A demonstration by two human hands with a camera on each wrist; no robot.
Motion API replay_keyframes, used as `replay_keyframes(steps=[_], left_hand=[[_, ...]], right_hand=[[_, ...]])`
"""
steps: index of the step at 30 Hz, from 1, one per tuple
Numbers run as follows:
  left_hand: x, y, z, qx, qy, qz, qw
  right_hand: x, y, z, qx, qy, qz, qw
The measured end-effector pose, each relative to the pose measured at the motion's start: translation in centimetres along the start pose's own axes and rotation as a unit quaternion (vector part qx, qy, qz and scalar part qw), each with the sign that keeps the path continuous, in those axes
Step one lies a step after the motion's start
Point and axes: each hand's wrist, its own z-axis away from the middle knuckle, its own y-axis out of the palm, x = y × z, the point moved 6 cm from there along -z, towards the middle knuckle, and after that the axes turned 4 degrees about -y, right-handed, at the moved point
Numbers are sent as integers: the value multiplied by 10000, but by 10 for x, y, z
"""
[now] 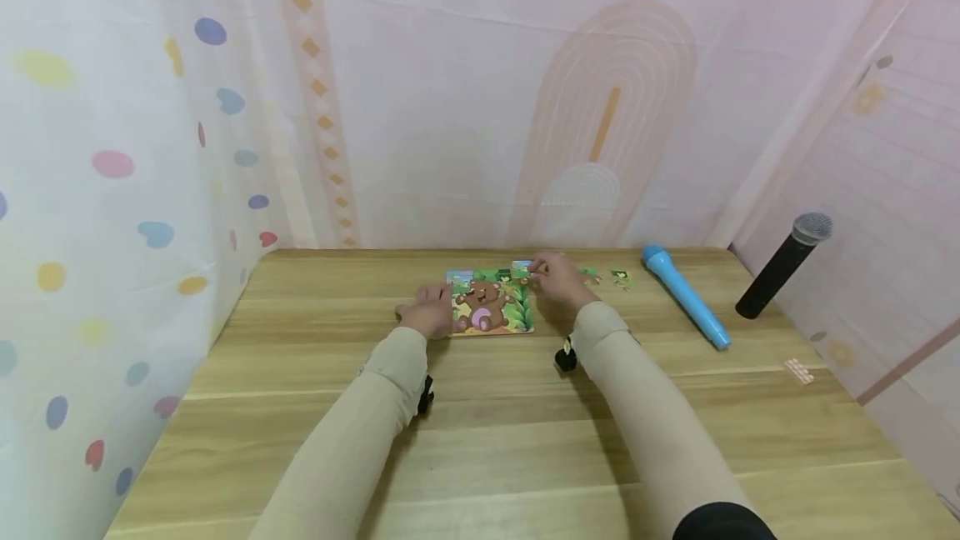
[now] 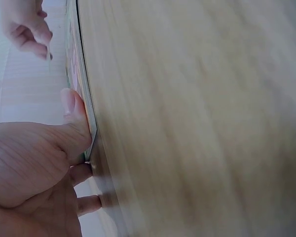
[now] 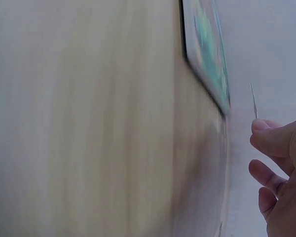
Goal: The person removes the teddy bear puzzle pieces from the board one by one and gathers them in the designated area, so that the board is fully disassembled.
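Puzzle, one, lies near the table's far edge. The left hand, loose-fingered, rests on its left edge; the right hand pinches one piece near the puzzle's far right corner. Two loose pieces show farther right, then one blue mic, one black mic.

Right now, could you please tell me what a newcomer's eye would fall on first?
Probably the bear puzzle on the table: the left hand touches its left side, the right hand pinches a piece near its upper right corner. Next comes the bright blue microphone, farther right, beside a black microphone.
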Motion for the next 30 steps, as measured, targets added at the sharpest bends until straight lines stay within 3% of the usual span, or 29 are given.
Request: replay_keyframes(steps=[4, 11, 17, 23, 30], left_hand=[[3, 5, -7, 31, -44, -41, 10000], [-1, -3, 10, -76, 71, 73, 9999], [2, 1, 3, 27, 32, 10, 10000], [1, -1, 12, 63, 20, 67, 10000], [1, -1, 10, 17, 78, 99, 9999]], right_hand=[[-13, -8, 5, 14, 132, -3, 9999], [-30, -14, 8, -26, 284, 418, 9987], [-41, -13, 6, -62, 294, 716, 9970], [-42, -9, 6, 56, 229, 922, 9955], [-43, -10, 5, 132, 287, 928, 9952]])
